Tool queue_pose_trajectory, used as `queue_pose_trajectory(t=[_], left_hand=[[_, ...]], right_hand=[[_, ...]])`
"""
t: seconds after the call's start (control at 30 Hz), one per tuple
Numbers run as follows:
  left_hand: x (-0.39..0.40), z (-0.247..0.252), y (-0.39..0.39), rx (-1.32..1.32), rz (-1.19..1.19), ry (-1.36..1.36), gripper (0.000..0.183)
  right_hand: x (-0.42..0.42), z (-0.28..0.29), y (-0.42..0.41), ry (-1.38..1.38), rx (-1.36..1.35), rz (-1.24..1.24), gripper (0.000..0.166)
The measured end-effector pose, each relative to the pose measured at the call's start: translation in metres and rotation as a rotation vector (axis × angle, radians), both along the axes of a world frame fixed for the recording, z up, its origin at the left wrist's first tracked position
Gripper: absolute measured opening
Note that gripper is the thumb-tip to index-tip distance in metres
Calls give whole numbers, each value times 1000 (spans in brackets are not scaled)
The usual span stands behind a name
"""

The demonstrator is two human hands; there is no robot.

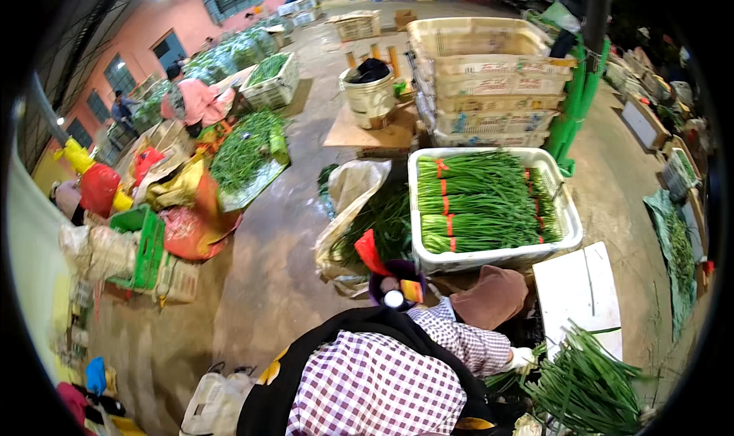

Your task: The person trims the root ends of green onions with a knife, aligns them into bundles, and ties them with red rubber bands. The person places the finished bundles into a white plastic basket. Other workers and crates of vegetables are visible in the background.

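My left hand (522, 358), in a white glove, closes around the pale ends of some long green stalks (538, 351). Beside it a large loose heap of chive-like greens (590, 384) spreads to the lower right, partly over a white board (579, 298). A cream shape (526, 425) at the bottom edge may be my gloved right hand; its fingers cannot be made out. Ahead of my brown-covered knee (490, 298) is a white plastic crate (493, 258), holding rows of green bundles (481, 201) tied with red bands.
A dark bucket (421, 278) with red strips stands near my knee, by an open sack (358, 189) of loose greens. Stacked crates (499, 86) and a white bucket (367, 95) are farther off. Green ties (576, 103) hang on a post. A person (192, 100) sits near spread greens (246, 155).
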State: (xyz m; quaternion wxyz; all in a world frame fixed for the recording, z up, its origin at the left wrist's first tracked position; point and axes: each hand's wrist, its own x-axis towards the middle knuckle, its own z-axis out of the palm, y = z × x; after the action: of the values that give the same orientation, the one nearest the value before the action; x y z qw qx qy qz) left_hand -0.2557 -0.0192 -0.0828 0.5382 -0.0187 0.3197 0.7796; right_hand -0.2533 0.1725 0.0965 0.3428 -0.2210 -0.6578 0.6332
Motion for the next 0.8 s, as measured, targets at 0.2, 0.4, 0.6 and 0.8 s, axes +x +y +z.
queue_pose_trajectory(t=[0.2,0.4,0.6,0.8], left_hand=[[-6,79,-38,318,76,-94,28],[-4,91,-48,350,141,-116,36],[1,91,-61,341,164,84,47],[-16,73,-55,84,270,168,55]], right_hand=[[-33,-9,-39,-13,-14,109,25],[-52,-15,-59,-23,-26,158,26],[-64,-19,-72,-31,-35,187,26],[-71,-20,-76,-34,-42,200,27]])
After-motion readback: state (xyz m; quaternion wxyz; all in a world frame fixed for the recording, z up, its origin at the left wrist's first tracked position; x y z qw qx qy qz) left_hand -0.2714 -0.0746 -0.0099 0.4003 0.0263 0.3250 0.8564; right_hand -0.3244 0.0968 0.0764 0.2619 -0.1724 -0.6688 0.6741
